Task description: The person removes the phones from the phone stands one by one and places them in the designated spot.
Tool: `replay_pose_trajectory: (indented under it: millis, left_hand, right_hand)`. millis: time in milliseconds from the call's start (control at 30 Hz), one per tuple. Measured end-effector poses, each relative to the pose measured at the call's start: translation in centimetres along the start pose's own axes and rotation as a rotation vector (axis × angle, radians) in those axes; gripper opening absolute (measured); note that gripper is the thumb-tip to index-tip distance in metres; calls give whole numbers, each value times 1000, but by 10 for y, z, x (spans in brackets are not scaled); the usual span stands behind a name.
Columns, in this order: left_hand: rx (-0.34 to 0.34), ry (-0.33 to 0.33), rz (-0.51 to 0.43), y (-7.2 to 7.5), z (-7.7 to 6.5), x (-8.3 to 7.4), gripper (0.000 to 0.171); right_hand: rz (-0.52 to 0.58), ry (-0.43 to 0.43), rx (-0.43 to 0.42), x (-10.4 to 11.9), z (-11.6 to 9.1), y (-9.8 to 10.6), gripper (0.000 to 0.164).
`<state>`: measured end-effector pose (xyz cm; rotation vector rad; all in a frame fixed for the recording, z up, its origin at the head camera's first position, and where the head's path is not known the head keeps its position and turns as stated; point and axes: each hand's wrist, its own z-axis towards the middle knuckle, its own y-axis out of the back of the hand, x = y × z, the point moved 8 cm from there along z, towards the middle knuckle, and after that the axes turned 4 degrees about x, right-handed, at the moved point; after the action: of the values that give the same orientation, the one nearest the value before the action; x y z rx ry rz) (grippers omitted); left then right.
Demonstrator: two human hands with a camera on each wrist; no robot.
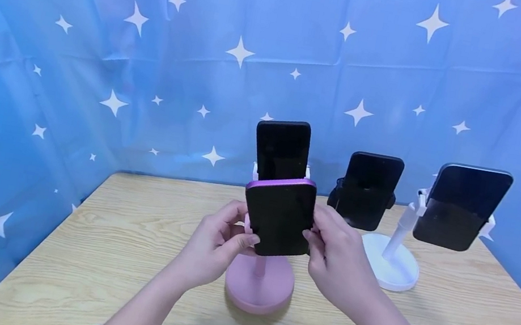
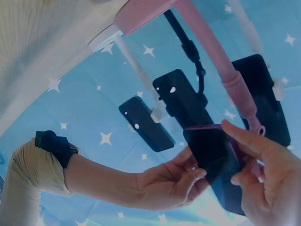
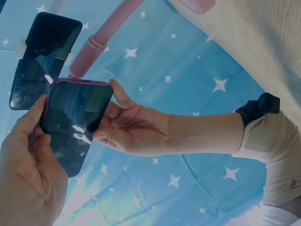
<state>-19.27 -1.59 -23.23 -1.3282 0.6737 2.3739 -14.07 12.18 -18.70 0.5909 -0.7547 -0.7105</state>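
A phone with a purple edge is held up at the pink phone stand, its dark screen facing the head camera. My left hand pinches the phone's left edge, thumb on the front and fingers curled behind. On the opposite edge, my right hand pinches it the same way. The phone hides most of the stand's top; a pale pink bit of the clamp shows beside the left fingers. From below, the left wrist view shows the stand's pink pole rising to behind the phone.
Behind stands a dark phone in a white clamp. Further right, a black phone sits in a black holder, and a larger phone in a white stand. The wooden table meets a blue star-patterned cloth.
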Motion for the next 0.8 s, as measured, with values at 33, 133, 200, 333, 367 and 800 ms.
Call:
replay_pose_trajectory:
  millis: [33,133,200,333,367,800]
  left_hand:
    - [6,0,4,-2,0,0,18]
    - [20,-5,16,-5,1,1,18]
    - [30,-7,16,-8,2,1,16]
    - [44,-13,6,-14,2,1,14]
    - [47,-13,0,-15,2,1,14]
    - [87,-36,-44,-33,2,3,15]
  right_hand:
    - [-3,7,-5,0,-1,1,25]
    - [-10,13,-12,-2,-5,4,22]
    - [-13,12,-19,-3,-7,6,22]
    - [-22,25,-49,-3,-13,10,27]
    - [-27,30,-59,-3,-15,11,27]
    - [-80,42,-115,-7,-32,19,34]
